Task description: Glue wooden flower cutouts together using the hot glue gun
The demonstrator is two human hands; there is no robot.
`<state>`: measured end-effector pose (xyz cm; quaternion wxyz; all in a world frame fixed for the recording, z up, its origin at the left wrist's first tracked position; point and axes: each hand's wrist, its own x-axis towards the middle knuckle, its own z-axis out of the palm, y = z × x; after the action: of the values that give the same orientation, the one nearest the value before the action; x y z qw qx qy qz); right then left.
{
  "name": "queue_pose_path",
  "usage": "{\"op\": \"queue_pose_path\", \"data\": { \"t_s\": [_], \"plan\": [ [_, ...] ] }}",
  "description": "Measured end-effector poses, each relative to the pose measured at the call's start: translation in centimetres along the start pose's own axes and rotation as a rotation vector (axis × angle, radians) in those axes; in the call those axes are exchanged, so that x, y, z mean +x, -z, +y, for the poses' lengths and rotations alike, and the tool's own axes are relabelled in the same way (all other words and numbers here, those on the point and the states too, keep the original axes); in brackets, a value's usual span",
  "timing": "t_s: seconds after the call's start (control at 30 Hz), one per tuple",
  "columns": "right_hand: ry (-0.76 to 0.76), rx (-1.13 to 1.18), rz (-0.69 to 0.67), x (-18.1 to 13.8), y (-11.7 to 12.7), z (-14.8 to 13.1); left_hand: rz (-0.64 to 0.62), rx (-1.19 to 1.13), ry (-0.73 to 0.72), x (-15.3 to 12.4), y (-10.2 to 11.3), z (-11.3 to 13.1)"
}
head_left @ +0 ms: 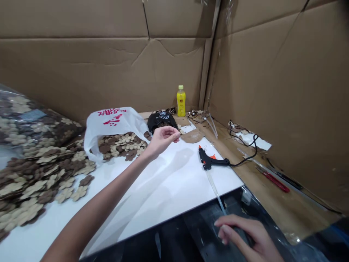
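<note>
Our right hand (pixel 247 236) lies closest, its fingers (pixel 226 229) softly bent and grasping nothing, on clear plastic (pixel 261 203) over a dark surface, just beside the end of a clear glue stick (pixel 215 191). This stick reaches toward a black hot glue gun (pixel 211 160) lying on a white board (pixel 174 182). Our left hand (pixel 162 140) hangs released above the board, near tan and brown flower-shaped cutouts (pixel 122 145) spilling from a white plastic bag (pixel 109 125).

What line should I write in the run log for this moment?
left hand: empty, above white board | right hand: on dark plastic sheet, near glue stick | hot glue gun: on board
</note>
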<state>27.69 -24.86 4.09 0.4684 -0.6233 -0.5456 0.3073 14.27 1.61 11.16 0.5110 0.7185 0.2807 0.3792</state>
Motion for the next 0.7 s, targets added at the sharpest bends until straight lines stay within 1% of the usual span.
{"op": "queue_pose_path", "data": {
  "t_s": [0.03,0.13,0.2,0.27,0.37,0.43,0.5,0.6,0.7],
  "plan": [
    [0.013,0.023,0.017,0.4,0.0,-0.4,0.0,-0.004,-0.024,-0.7,0.2,1.2],
    [0.061,0.116,0.167,2.5,-0.6,-2.4,-0.006,-0.015,-0.104,-3.4,0.7,4.4],
    [0.168,0.188,0.238,4.3,-1.5,-4.3,-0.017,0.0,-0.14,-5.5,0.7,6.4],
    [0.306,0.259,0.258,6.0,-2.7,-6.4,-0.033,0.024,-0.162,-7.7,0.5,8.2],
    [0.464,0.354,0.227,7.2,-4.6,-9.2,-0.056,0.054,-0.175,-11.0,0.1,10.3],
    [0.524,0.408,0.224,6.9,-5.7,-10.7,-0.048,0.072,-0.2,-12.9,-0.1,11.4],
    [0.555,0.455,0.255,6.0,-6.4,-11.7,-0.016,0.097,-0.241,-14.5,-0.1,12.2],
    [0.592,0.506,0.305,4.1,-7.0,-12.9,0.038,0.143,-0.3,-16.8,0.0,13.5],
    [0.648,0.5,0.366,2.4,-7.3,-13.8,0.08,0.197,-0.35,-19.2,0.0,14.6]
  ]
}}
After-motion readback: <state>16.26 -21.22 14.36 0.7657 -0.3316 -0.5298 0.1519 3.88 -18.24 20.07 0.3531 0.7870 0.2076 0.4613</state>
